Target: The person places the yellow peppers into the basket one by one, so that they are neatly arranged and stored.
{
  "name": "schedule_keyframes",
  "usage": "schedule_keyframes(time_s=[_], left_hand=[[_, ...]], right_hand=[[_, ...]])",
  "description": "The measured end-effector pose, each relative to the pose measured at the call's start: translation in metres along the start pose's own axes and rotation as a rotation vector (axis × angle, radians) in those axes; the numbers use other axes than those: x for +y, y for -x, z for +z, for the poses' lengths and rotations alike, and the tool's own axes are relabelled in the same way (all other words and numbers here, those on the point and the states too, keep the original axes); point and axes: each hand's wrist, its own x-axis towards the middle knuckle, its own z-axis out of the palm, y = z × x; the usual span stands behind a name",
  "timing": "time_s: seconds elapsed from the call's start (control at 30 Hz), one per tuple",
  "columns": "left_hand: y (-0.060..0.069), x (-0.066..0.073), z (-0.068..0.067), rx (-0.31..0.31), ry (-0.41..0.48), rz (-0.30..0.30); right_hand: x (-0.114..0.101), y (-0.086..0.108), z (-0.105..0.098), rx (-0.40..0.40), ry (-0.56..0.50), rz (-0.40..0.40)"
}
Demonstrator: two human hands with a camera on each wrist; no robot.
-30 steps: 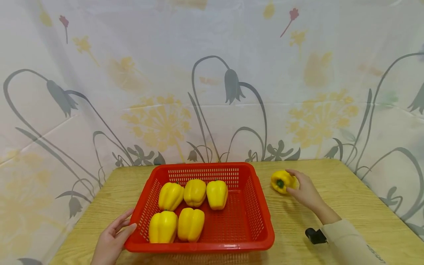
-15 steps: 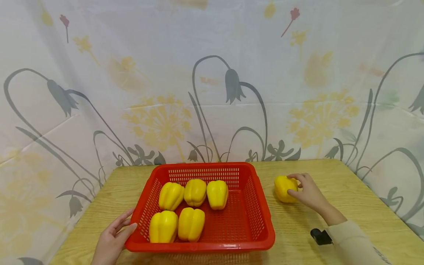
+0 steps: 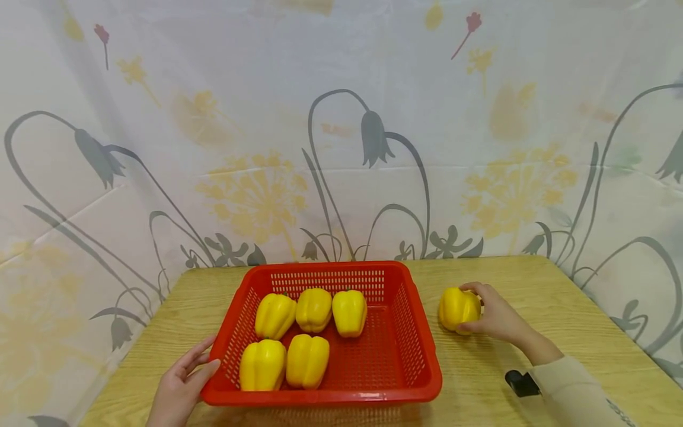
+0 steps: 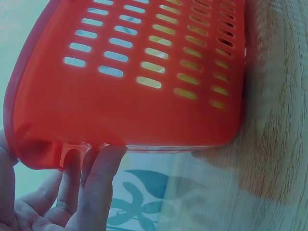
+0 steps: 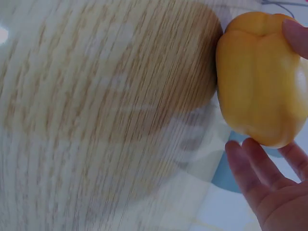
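At the left side of a red plastic basket (image 3: 373, 398), my left hand (image 3: 181, 379) holds the rim, with the thumb on top and the fingers at its outer side. In the left wrist view, those fingers (image 4: 103, 178) touch the red wall (image 4: 96, 110) below the rim. Several yellow bell peppers (image 3: 308, 362) lie inside the basket. Right of the basket, my right hand (image 3: 498, 317) grips another yellow bell pepper (image 3: 456, 308) between thumb and fingers, at or just above the tabletop. The right wrist view has this pepper (image 5: 260, 82) with its stem hidden.
The wooden table (image 3: 533, 284) extends around the basket and ends at a flower-patterned curtain (image 3: 341, 196) behind. A small black device (image 3: 522, 384) sits at the right sleeve (image 3: 576, 391).
The bell pepper in my right hand has turned so that its green stem no longer faces the head camera. That hand has come slightly nearer me. The left hand and basket stay put.
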Motion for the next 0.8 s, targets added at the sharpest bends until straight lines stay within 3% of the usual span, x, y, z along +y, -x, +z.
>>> schedule_keyframes(time_s=[0.33,0.8], left_hand=[[-0.0015,-0.0011,-0.0004,0.008,-0.007,-0.001],[-0.0008,0.0006,-0.0009,0.004,-0.031,-0.021]], right_hand=[[0.0017,0.0012,0.0007,0.004,0.064,-0.039],[-0.0044,0.0012,-0.0077,-0.013,0.077,-0.073]])
